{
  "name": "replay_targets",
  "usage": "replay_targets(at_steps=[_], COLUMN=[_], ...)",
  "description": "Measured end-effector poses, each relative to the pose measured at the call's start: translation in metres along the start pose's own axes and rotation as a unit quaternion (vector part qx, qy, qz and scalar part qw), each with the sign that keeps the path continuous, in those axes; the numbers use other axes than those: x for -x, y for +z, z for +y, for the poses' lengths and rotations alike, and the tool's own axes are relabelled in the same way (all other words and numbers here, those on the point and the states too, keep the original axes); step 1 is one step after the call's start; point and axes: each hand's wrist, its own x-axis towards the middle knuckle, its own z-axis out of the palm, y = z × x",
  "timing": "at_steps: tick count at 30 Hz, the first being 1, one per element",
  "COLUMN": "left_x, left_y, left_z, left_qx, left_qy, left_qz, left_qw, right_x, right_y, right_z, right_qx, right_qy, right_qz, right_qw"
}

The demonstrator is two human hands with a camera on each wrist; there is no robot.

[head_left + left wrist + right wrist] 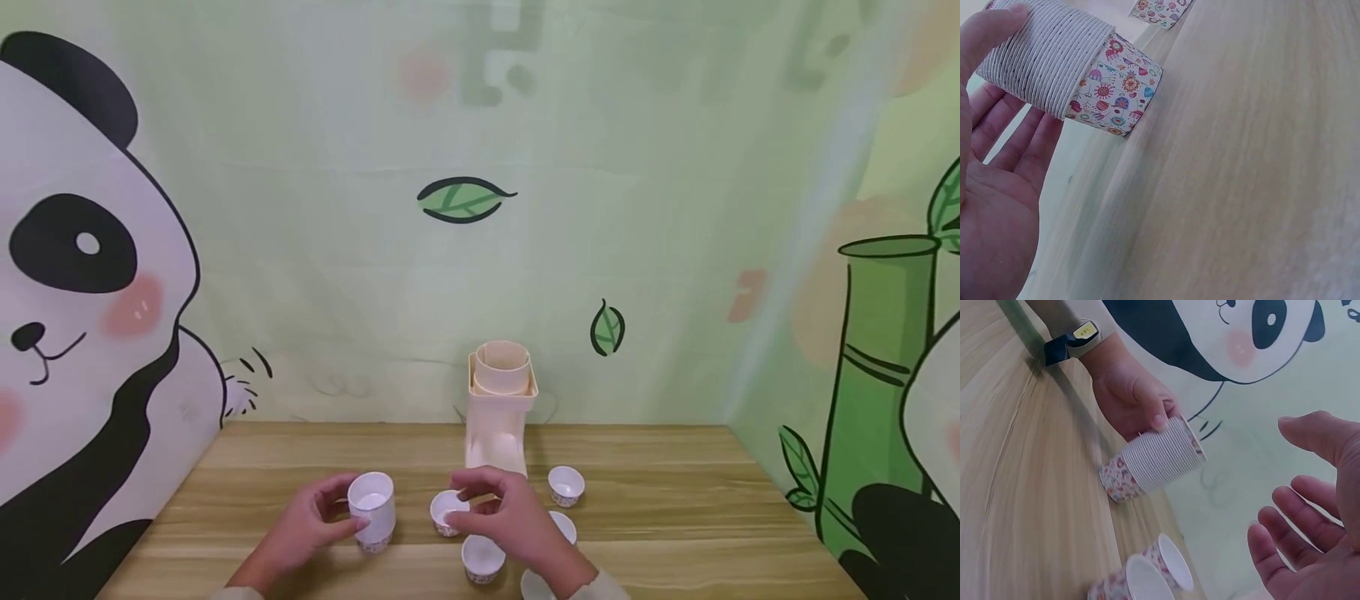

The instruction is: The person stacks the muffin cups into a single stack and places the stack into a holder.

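Note:
My left hand grips a stack of nested paper cups around its side, thumb in front and fingers behind. The close-up left wrist view shows the stack's ridged white rims and a colourful printed pattern on the lowest cup. The stack is upright, its base at or close to the tabletop. My right hand hovers by a single small paper cup, thumb and fingers spread apart. In the right wrist view nothing lies between the right hand's fingers.
More single paper cups, such as one at the right and one in front, stand around the right hand; some are partly hidden by it. Behind them, a pale pink plastic holder with a round tube stands on the wooden table near the printed backdrop.

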Motion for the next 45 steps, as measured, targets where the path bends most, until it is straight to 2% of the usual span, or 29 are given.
replay_targets(at_steps=[7,14,18,25,32,41,45], left_x=[-0.002,-0.004,-0.006,-0.008,-0.008,-0.004,-0.001], left_y=[-0.001,0.0,0.0,0.001,0.0,-0.003,-0.003], left_z=[-0.002,-0.001,0.0,0.001,0.002,0.002,-0.001], left_qx=[0.0,0.008,0.008,0.005,0.006,0.008,0.01], left_qy=[-0.003,-0.003,-0.008,-0.008,-0.013,-0.007,-0.007], left_qz=[0.0,-0.006,-0.005,-0.006,-0.006,-0.005,-0.008], left_qw=[1.0,0.9999,0.9999,0.9999,0.9999,0.9999,0.9999], right_x=[0.022,0.049,0.06,0.078,0.093,0.104,0.107], right_y=[-0.022,-0.04,-0.052,-0.067,-0.075,-0.083,-0.091], right_z=[0.002,0.003,0.012,0.035,0.041,0.057,0.068], right_qx=[0.009,0.025,0.031,0.059,0.039,0.052,0.018], right_qy=[-0.009,-0.017,0.0,-0.027,0.014,-0.049,-0.07], right_qz=[0.032,0.033,0.033,0.04,0.04,0.027,-0.017], right_qw=[0.9994,0.999,0.999,0.9971,0.9983,0.9971,0.9972])
